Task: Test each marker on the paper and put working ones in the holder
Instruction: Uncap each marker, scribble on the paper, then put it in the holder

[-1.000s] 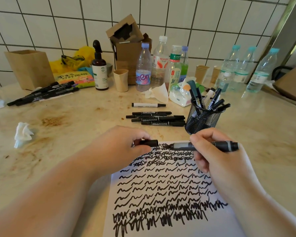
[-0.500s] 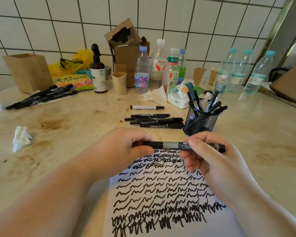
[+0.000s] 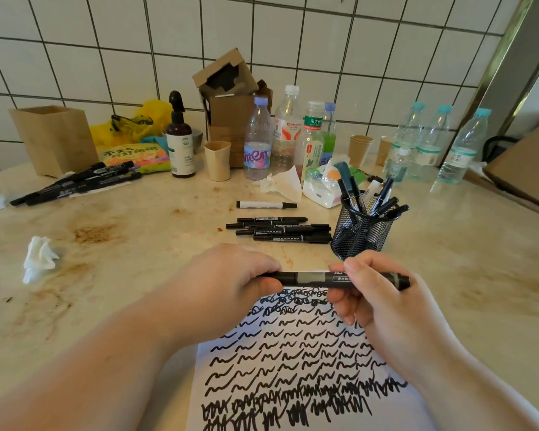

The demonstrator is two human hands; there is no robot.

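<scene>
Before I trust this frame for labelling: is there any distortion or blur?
Head view: wide-angle bending bows the wall tiles towards the edges; the marker, both hands and the paper look sharp; the bottles at far right look softer.

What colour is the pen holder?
Black wire mesh holder, clearest in the head view.

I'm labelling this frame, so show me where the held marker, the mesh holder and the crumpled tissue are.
held marker [image 3: 311, 279], head view, on its grey band between the hands.
mesh holder [image 3: 360, 233], head view, on its front wall.
crumpled tissue [image 3: 39, 256], head view, on its middle.
</scene>
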